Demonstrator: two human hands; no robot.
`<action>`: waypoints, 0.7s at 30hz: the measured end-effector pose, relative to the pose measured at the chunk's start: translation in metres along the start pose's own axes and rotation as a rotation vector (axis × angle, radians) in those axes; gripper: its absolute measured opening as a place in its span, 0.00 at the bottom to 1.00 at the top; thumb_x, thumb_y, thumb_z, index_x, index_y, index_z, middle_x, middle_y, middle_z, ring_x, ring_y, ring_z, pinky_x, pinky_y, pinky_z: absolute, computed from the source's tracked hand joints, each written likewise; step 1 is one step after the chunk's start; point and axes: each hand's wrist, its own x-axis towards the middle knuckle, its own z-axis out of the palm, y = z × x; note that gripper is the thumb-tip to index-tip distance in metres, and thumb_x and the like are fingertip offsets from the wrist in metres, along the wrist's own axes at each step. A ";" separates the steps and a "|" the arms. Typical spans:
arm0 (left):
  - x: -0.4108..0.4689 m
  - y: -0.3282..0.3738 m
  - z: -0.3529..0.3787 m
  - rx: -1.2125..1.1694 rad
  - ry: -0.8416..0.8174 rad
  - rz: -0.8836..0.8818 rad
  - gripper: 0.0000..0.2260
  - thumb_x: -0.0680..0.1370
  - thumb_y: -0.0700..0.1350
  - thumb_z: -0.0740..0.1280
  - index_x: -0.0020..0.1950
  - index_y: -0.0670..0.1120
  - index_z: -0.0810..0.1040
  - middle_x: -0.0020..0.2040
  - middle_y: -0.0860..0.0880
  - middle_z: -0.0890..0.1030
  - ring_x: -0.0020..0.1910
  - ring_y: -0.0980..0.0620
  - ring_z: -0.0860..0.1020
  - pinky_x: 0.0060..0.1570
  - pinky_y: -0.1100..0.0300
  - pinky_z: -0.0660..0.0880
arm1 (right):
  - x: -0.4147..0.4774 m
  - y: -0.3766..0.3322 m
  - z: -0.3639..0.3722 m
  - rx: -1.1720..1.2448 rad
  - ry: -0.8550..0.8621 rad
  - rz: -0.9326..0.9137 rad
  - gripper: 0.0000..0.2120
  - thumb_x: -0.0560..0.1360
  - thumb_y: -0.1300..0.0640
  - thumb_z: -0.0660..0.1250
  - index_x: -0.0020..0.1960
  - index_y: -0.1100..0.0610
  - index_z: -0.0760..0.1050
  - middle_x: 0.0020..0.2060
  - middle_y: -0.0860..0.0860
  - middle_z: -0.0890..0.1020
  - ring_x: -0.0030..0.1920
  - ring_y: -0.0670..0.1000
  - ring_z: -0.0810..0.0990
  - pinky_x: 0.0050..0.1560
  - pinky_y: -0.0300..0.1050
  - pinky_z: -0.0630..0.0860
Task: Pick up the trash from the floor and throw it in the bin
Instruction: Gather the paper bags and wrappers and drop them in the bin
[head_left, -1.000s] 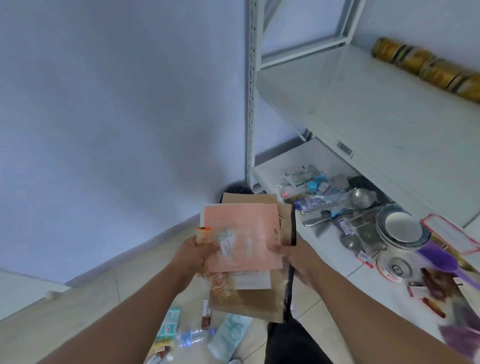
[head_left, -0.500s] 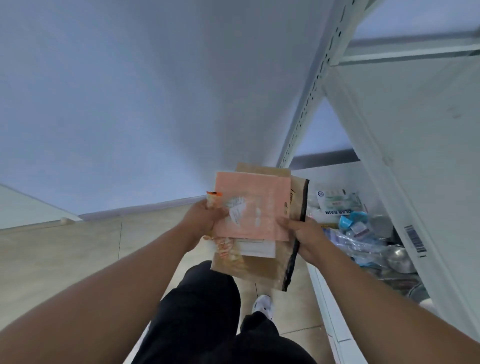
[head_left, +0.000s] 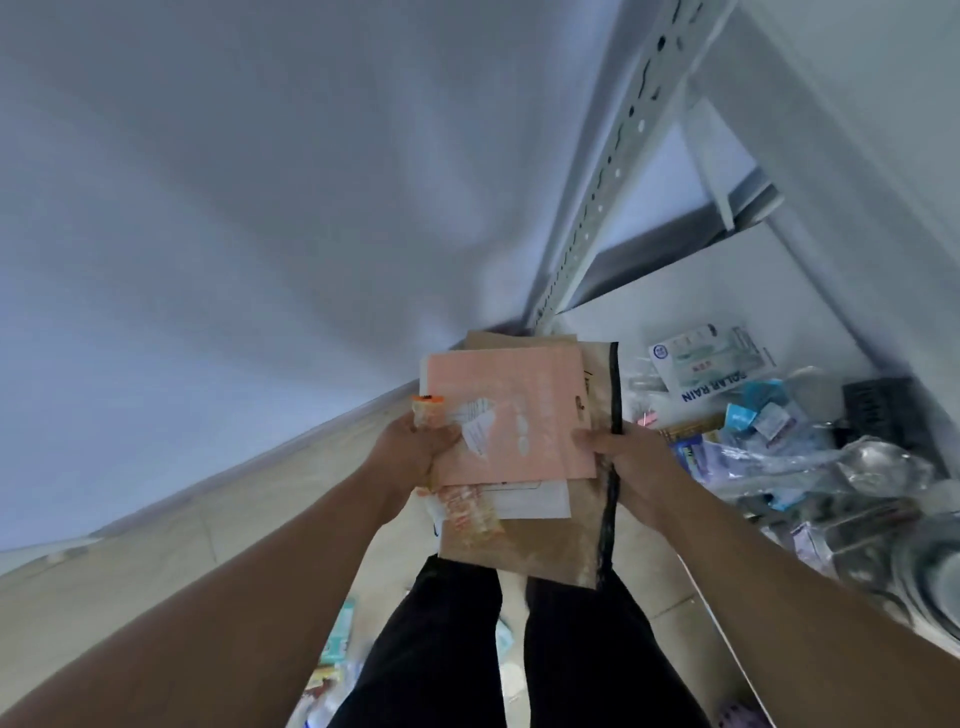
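Observation:
I hold a stack of flat trash in front of me with both hands. On top lies a pink mailer bag (head_left: 524, 415), under it a white sheet (head_left: 530, 499), an orange snack wrapper (head_left: 465, 512) and a brown paper envelope with a black strip (head_left: 550, 540). My left hand (head_left: 415, 452) grips the stack's left edge. My right hand (head_left: 631, 462) grips its right edge, thumb on the pink bag. More trash (head_left: 337, 636) lies on the floor behind my legs. No bin is in view.
A white metal shelf unit with a perforated upright (head_left: 597, 208) stands to the right. Its low shelf (head_left: 691, 291) carries packets, plastic bags and metal kitchenware (head_left: 852, 467). A plain wall (head_left: 234, 208) fills the left, meeting the beige tiled floor (head_left: 130, 577).
The view has swung and closed in on the shelf corner; my legs now show below the stack. Both hands keep the same grip on the stack.

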 end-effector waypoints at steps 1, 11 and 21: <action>0.013 0.000 -0.001 0.002 -0.004 -0.005 0.05 0.76 0.39 0.71 0.52 0.42 0.83 0.42 0.45 0.87 0.33 0.51 0.84 0.27 0.62 0.76 | 0.010 0.001 0.002 0.001 0.024 0.011 0.09 0.75 0.65 0.73 0.55 0.63 0.82 0.37 0.54 0.87 0.34 0.53 0.86 0.29 0.44 0.79; 0.191 -0.022 0.002 -0.101 0.047 0.009 0.11 0.77 0.39 0.70 0.59 0.42 0.81 0.53 0.42 0.86 0.50 0.42 0.85 0.50 0.47 0.81 | 0.180 0.025 0.007 -0.064 0.109 0.023 0.08 0.74 0.57 0.73 0.43 0.60 0.76 0.28 0.53 0.71 0.28 0.53 0.69 0.31 0.47 0.67; 0.356 -0.125 0.009 0.030 0.154 -0.125 0.09 0.77 0.41 0.70 0.57 0.45 0.81 0.49 0.45 0.86 0.48 0.44 0.85 0.50 0.47 0.82 | 0.351 0.115 -0.004 -0.420 0.276 -0.009 0.09 0.70 0.55 0.75 0.44 0.59 0.79 0.34 0.56 0.81 0.33 0.58 0.79 0.32 0.48 0.75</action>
